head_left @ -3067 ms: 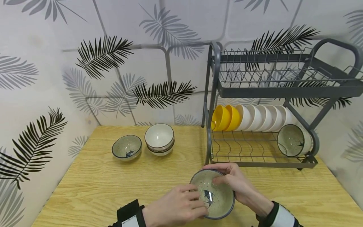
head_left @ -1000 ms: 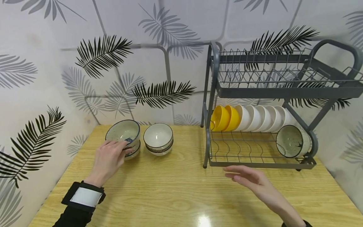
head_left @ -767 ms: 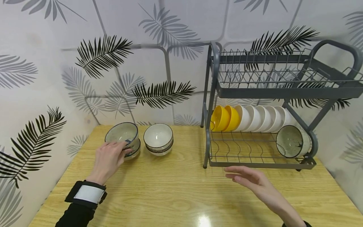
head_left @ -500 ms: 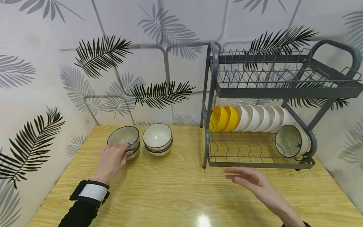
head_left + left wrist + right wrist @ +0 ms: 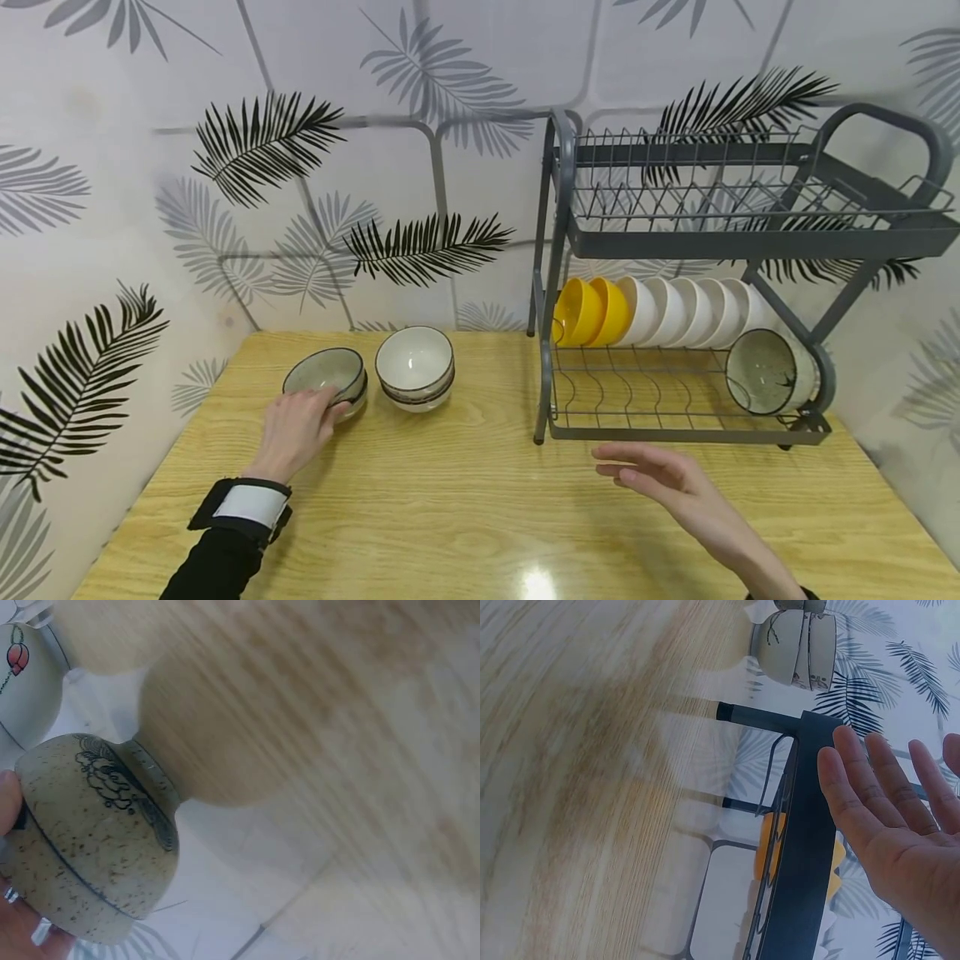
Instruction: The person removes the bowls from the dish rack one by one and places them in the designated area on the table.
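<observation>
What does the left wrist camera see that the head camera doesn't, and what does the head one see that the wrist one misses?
Only the left wrist view shows the red flower on a white bowl and the dark pattern on the outside of a grey bowl.

Only the head view shows the rack, the yellow bowls on it and the right hand.

Both show the left hand holding the grey bowl, the white bowl beside it, the table and the leafy wall.

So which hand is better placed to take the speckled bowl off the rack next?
Likely the right hand: it hangs empty near the rack and its speckled bowl. The left hand, farther off, holds another bowl.
</observation>
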### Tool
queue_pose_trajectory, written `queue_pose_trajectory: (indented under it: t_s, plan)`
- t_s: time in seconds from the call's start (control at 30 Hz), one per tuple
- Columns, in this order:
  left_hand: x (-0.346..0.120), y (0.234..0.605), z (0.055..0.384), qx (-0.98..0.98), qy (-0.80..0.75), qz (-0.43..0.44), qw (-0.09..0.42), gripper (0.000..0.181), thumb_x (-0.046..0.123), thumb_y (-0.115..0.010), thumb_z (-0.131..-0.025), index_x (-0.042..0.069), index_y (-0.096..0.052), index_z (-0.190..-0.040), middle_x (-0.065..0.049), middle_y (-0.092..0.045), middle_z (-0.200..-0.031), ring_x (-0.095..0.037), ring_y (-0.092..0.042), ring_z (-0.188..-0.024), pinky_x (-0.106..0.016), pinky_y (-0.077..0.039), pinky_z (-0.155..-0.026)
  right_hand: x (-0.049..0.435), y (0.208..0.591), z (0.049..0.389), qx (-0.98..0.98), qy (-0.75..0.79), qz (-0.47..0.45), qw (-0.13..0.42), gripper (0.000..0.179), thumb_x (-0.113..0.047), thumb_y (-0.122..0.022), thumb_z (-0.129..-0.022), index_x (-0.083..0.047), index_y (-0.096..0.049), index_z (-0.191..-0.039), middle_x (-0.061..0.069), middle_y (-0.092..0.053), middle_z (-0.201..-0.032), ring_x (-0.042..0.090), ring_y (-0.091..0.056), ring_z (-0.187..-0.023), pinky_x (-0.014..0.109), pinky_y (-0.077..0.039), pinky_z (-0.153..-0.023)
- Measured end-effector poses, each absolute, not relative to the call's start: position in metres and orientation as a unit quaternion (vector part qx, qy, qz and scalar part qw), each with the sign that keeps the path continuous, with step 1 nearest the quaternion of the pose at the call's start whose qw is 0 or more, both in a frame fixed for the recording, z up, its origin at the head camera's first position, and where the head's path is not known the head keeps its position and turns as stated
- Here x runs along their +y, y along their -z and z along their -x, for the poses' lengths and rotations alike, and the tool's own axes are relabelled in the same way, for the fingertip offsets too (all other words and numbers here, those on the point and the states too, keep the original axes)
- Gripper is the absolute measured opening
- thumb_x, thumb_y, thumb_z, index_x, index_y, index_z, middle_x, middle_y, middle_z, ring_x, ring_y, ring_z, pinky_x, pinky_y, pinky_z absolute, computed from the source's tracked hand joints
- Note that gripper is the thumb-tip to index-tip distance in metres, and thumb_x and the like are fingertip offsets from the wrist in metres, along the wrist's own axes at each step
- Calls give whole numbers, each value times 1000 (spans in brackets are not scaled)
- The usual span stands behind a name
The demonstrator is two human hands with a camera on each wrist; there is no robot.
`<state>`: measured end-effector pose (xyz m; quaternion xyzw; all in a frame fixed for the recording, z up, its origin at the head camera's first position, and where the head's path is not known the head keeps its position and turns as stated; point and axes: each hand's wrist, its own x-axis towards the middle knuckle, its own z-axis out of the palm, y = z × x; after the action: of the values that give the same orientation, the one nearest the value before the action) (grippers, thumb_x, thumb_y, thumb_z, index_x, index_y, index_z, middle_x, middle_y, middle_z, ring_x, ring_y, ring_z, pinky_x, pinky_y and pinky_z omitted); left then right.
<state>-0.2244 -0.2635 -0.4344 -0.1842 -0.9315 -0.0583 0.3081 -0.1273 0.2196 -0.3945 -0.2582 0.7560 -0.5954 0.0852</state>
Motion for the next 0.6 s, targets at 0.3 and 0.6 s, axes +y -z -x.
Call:
queue_pose_trajectory:
  t_s: [0.3, 0.6]
  plan:
    - [-261, 434, 220, -944, 61, 178, 272, 23, 20, -70, -85, 9, -55, -72, -5, -53, -54, -29, -57, -55, -50, -51, -57, 221, 393, 128, 766, 592, 232, 92, 34, -11, -45, -102, 0, -53, -133, 15, -57, -132, 27, -56, -116, 20, -45, -95]
    - [-254, 436, 212, -950, 73, 152, 262, 25, 20, -65, -89, -2, -69, -101, -19, -70, -97, -40, -58, -100, -58, -43, -94, 237, 394, 134, 765, 603, 223, -31, 30, -1, -48, -99, 11, -54, -125, 6, -66, -119, 18, -62, -106, 17, -51, -89]
